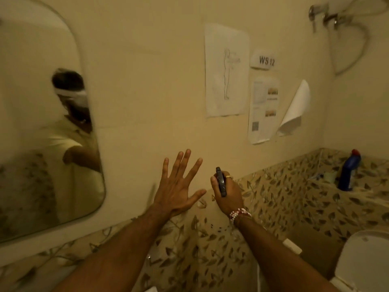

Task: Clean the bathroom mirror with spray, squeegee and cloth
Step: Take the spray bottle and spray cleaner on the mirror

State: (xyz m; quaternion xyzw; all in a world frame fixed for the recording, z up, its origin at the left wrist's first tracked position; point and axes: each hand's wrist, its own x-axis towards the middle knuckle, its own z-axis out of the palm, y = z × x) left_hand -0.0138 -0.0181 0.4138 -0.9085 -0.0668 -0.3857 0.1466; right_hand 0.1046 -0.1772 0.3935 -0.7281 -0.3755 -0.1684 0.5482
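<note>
The rounded wall mirror (27,102) fills the left of the head view and reflects a person in a pale shirt. My left hand (179,186) is raised in front of the cream wall, to the right of the mirror, fingers spread wide and holding nothing. Beside it, my right hand (228,192), with a ring and a beaded bracelet, grips a thin dark phone-like object (221,183) held upright. No spray, squeegee or cloth shows.
Papers (226,70) and a "WS 12" label (265,60) hang on the wall. A blue bottle with a red cap (348,171) stands on the leaf-patterned tiled ledge at right. A white toilet lid (366,260) sits at lower right. Chrome taps (324,15) are top right.
</note>
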